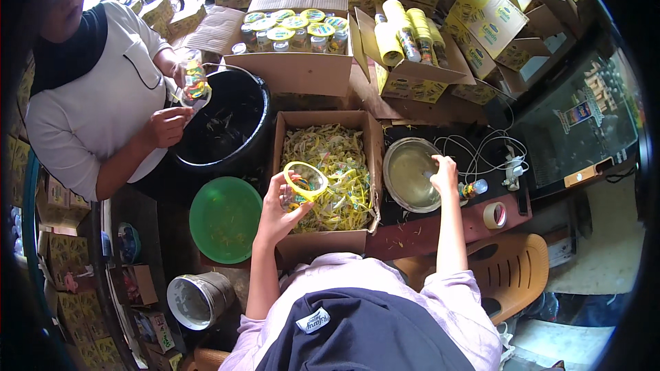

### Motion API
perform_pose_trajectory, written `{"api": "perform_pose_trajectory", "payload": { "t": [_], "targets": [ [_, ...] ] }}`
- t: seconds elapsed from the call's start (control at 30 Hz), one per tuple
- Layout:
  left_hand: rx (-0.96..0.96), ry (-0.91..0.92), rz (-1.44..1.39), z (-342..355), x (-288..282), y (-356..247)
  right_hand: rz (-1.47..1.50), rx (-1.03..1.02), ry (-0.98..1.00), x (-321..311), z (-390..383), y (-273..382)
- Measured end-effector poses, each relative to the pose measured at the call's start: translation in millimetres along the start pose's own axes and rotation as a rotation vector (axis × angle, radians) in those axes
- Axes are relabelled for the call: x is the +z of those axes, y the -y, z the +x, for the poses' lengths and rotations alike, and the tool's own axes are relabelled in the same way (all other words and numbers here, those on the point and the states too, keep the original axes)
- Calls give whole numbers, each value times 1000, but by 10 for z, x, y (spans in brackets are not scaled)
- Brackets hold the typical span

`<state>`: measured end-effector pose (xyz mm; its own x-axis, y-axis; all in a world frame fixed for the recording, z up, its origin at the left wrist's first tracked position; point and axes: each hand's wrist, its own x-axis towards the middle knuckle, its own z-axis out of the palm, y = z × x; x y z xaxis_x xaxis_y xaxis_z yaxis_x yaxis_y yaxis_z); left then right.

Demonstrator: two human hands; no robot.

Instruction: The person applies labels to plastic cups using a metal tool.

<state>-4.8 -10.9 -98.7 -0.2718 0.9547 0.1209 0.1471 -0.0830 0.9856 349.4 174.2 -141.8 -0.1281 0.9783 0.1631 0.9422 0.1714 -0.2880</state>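
Observation:
My left hand (280, 207) is wrapped round a clear plastic cup with a yellow rim (307, 180), tilted so that its mouth shows. Below the cup stands a cardboard box (375, 165) filled with yellow and clear plastic scraps (330, 148). On the right, my right hand (445, 173) is at a round metal bowl (389, 178) of cloudy liquid. Its fingers are drawn together over the bowl's right side, and I cannot make out what is between them. A small clear bottle (474, 189) lies beside that wrist.
At left, another person (103, 96) holds a labelled clear cup (194, 75) over a black bucket (265, 106). A green basin (227, 220), a metal pail (199, 301), a tape roll (495, 215) and a white cable (474, 148) lie around. Boxes of yellow-lidded cups (295, 72) stand behind.

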Motion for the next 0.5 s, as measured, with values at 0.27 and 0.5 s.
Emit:
{"api": "perform_pose_trajectory", "payload": {
  "t": [0.27, 0.5],
  "targets": [
    [-49, 27, -11, -8, -14, 11, 1393, 460, -191, 390, -430, 183],
    [-42, 41, -50, -53, 11, 24, 1601, 513, -69, 717, -1087, 708]
  ]
}}
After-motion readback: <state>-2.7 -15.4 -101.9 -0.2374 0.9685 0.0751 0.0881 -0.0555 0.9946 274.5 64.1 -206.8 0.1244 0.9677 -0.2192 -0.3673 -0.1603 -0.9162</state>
